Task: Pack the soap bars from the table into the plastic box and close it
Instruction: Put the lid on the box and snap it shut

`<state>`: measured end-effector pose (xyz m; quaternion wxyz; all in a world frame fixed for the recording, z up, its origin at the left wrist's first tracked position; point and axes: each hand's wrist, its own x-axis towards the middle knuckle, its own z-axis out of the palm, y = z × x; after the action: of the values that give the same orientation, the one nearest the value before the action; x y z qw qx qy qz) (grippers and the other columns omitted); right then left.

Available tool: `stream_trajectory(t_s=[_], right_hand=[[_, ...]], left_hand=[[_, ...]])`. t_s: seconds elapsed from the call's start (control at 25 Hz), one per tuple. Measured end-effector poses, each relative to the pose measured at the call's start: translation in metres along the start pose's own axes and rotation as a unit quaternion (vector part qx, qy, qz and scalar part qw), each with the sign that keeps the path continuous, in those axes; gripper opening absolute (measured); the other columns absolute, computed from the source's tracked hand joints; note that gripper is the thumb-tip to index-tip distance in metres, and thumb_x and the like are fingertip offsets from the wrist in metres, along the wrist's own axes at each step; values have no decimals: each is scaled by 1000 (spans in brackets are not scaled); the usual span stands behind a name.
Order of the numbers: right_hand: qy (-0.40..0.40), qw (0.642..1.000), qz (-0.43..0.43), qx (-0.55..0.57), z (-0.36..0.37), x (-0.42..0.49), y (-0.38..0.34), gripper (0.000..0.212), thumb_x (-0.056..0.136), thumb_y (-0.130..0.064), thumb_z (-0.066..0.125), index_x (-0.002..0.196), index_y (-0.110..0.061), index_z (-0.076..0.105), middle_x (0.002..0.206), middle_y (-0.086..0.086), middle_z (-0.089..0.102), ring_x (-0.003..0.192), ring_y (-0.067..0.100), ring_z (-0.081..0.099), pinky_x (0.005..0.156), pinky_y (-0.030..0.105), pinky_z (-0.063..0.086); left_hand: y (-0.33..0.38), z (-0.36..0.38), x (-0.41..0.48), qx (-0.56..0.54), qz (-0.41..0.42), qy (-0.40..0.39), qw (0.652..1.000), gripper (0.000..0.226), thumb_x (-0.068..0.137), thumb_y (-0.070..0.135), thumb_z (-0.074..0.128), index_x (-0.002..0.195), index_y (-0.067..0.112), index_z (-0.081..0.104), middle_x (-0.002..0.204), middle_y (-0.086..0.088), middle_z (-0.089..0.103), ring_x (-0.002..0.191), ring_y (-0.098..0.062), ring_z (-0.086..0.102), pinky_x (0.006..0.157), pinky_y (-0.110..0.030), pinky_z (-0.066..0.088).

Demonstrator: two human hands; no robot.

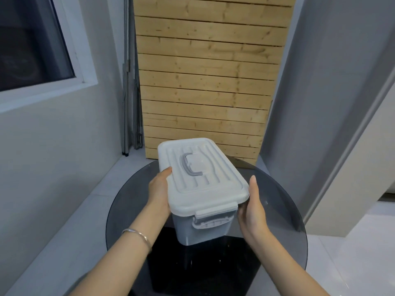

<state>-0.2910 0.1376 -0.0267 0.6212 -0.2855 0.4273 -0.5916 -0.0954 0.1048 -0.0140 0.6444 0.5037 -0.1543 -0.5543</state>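
Both hands [159, 189] [253, 208] grip closed plastic box [203, 189].

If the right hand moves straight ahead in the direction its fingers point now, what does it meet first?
Probably nothing soon. The right hand points forward along the side of the plastic box, so it would slide past the lid toward the wooden slat panel behind the glass table. Depth is unclear.

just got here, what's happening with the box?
A person holds the plastic box between both hands over the round dark glass table. The left hand grips its left side and the right hand is flat against its right side. The white lid is on, and the front latch looks folded down. No soap bars show on the table.
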Motion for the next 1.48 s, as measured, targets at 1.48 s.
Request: stream_trajectory(t_s=[1.48], right_hand=[[86,922,-40,-374,-14,81,-67,40,91,-20,48,131,-12,50,118,5,62,103,25,61,76,31,50]], left_hand=[[-13,-8,30,173,32,2,984,73,76,58,58,136,23,36,143,-3,39,128,-17,41,102,-40,37]])
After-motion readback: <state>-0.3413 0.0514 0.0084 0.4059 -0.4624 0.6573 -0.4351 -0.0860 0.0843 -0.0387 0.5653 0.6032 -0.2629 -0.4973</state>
